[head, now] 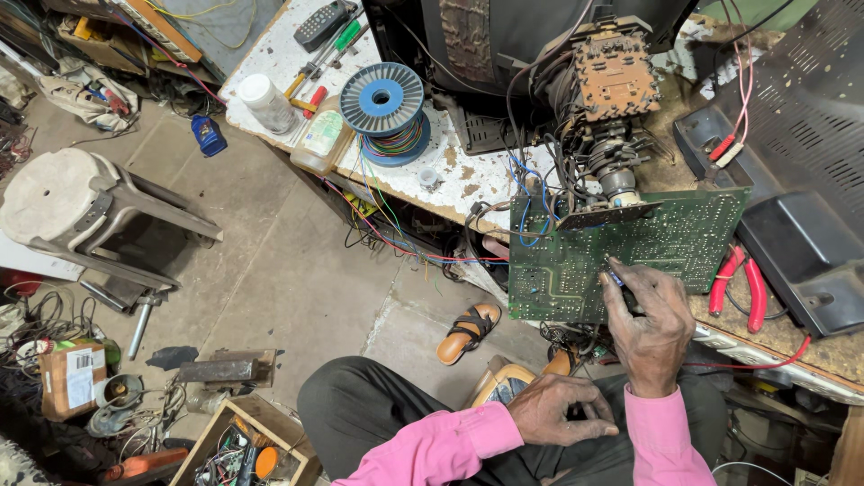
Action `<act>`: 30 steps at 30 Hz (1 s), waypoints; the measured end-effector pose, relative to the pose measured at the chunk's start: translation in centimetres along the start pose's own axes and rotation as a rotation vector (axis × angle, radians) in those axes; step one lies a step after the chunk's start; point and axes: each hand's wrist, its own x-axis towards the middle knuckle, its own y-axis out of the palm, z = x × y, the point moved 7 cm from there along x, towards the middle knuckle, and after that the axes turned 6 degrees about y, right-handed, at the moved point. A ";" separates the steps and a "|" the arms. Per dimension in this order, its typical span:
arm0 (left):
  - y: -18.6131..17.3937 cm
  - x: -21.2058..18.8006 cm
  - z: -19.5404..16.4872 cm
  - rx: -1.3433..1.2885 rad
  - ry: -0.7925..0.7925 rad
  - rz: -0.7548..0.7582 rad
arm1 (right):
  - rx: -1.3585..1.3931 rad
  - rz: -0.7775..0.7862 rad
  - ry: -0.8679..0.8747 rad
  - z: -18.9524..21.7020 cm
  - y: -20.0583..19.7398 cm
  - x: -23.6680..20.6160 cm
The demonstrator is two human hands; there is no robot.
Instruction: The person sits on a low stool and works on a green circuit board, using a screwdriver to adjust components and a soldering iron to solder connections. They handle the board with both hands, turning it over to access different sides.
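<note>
A green circuit board (630,252) stands tilted at the edge of the workbench (468,175), its solder side facing me and a tangle of wires running up to the neck of a picture tube (612,81). My right hand (650,326) presses a thin tool with a blue tip (615,277) against the lower middle of the board. My left hand (558,409) rests on my knee with its fingers curled in; nothing shows in it. Both arms wear pink sleeves.
On the bench lie a blue wire spool (385,101), a white jar (267,102), a plastic bottle (319,139), screwdrivers (333,49), a remote (322,24) and red pliers (742,283). On the floor: a plastic stool (67,202), a sandal (470,331), a parts crate (243,450).
</note>
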 end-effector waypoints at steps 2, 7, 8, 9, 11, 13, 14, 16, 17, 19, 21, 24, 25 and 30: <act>0.0 0.0 0.1 0.002 -0.001 0.002 | 0.001 -0.001 -0.001 -0.1 0.1 0.0; 0.0 0.0 0.1 0.015 0.006 0.004 | 0.004 -0.001 -0.005 -0.2 0.2 -0.1; 0.0 -0.1 0.2 0.018 0.006 0.005 | 0.002 0.000 -0.007 -0.2 0.2 -0.1; 0.0 -0.1 0.2 0.020 0.007 0.006 | 0.000 0.001 -0.009 -0.2 0.2 -0.1; 0.0 -0.1 0.2 0.022 0.005 0.007 | -0.001 0.001 -0.012 -0.1 0.2 0.0; 0.0 -0.1 0.3 0.019 -0.001 0.007 | 0.000 0.001 -0.013 0.0 0.2 0.0; 0.0 -0.1 0.3 0.011 -0.003 0.006 | -0.002 0.003 -0.014 0.1 0.2 0.1; 0.0 0.0 0.2 -0.005 -0.007 0.004 | -0.006 0.007 -0.014 0.2 0.2 0.1; 0.0 0.0 0.2 -0.006 -0.012 0.006 | -0.004 0.006 -0.016 0.3 0.1 0.1; -0.1 0.0 0.1 -0.006 -0.023 0.010 | 0.000 0.004 -0.019 0.4 0.1 0.1; -0.1 0.0 0.0 0.000 -0.018 0.008 | -0.005 0.006 -0.020 0.5 0.1 0.2; -0.2 -0.1 0.1 0.020 -0.014 0.008 | -0.023 0.000 -0.031 0.4 0.2 0.3; -0.2 -0.1 0.2 0.028 -0.014 0.009 | -0.030 -0.004 -0.036 0.3 0.2 0.2; -0.8 0.0 -0.1 -0.004 -0.018 -0.055 | 0.145 -0.050 0.076 -2.0 -0.6 -1.5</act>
